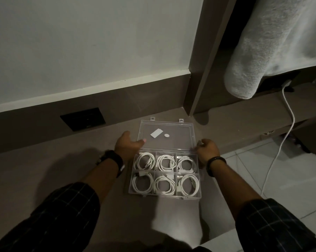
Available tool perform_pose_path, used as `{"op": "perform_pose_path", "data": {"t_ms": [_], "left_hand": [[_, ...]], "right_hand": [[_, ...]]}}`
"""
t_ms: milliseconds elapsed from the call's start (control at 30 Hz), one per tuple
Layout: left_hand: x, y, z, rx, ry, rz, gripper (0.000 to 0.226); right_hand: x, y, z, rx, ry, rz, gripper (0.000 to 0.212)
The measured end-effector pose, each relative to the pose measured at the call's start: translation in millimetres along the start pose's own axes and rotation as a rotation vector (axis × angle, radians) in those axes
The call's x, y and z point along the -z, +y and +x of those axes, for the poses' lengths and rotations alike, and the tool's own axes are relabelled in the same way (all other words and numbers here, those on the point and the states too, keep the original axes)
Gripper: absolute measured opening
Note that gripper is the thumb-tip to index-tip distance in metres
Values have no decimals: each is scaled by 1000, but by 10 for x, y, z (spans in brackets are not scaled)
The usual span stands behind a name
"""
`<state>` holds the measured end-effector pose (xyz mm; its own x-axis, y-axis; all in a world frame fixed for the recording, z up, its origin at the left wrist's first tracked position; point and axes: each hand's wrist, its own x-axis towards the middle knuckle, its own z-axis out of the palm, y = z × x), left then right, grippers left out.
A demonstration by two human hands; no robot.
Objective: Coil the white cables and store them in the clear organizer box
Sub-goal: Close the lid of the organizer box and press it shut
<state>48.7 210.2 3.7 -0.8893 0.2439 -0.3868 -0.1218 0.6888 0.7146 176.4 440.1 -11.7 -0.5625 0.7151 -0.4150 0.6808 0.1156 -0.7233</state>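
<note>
The clear organizer box [131, 184] sits on a brown surface in front of me, its lid [179, 140] swung open away from me. Each of its several compartments holds one coiled white cable [144, 161]. My left hand [127, 145] grips the lid's left edge, thumb on the inner face. At the lid's right edge my right hand [208, 149] curls its fingers around the rim. A white sticker and a small round dot show on the lid.
A black wall socket plate [82, 119] is set in the dark skirting at the left. A loose white charging cable [279, 148] hangs down to the tiled floor on the right. A grey fleece blanket [259, 51] drapes overhead at upper right.
</note>
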Motion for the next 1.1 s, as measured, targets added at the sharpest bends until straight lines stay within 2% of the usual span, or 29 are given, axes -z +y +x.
{"op": "perform_pose_path", "data": {"t_ms": [67,133,200,267,333,400,467,567,600,633,700,767,867,967,1067,1100], "left_hand": [[17,36,98,67,-154,-285,69],[61,100,67,105,-237,-532,61],[131,136,11,116,-283,-695,76],[254,150,-70,90,-278,-786,92],[385,128,-202,41,-286,-784,96],[480,52,-402,6,-278,-673,92],[486,-102,-656,-49,-313,-502,73],[379,-371,-1033,-163,-396,-276,21],[318,-469,-1125,-243,-413,-182,18],[259,-557,-1201,-355,-400,-69,21],[147,-700,-1247,-617,-285,206,27],[80,-786,-1209,-796,-167,452,27],[-7,-827,-1094,-780,-221,730,42],[-53,-802,-1026,-760,-274,892,52],[-59,-744,-1080,-884,-140,971,41],[-66,-733,-1100,-909,-107,998,44]], "right_hand": [[-15,-19,29,-68,-49,154,42],[-25,-40,12,-29,-75,232,29],[22,-65,-82,17,-95,381,14],[111,-120,-202,-26,-131,597,33],[211,-127,-309,-23,-179,694,54],[290,-121,-447,52,-254,610,66],[339,-48,-636,181,-274,403,66],[363,128,-949,397,-264,60,36],[349,219,-1021,458,-282,-36,24],[322,324,-1066,507,-313,-154,17],[264,514,-1121,585,-369,-439,25],[204,655,-1172,650,-371,-590,31],[149,709,-1248,703,-301,-576,37],[90,675,-1231,767,-277,-654,51],[7,647,-1173,761,-306,-725,59],[-4,639,-1171,755,-304,-745,58]]}}
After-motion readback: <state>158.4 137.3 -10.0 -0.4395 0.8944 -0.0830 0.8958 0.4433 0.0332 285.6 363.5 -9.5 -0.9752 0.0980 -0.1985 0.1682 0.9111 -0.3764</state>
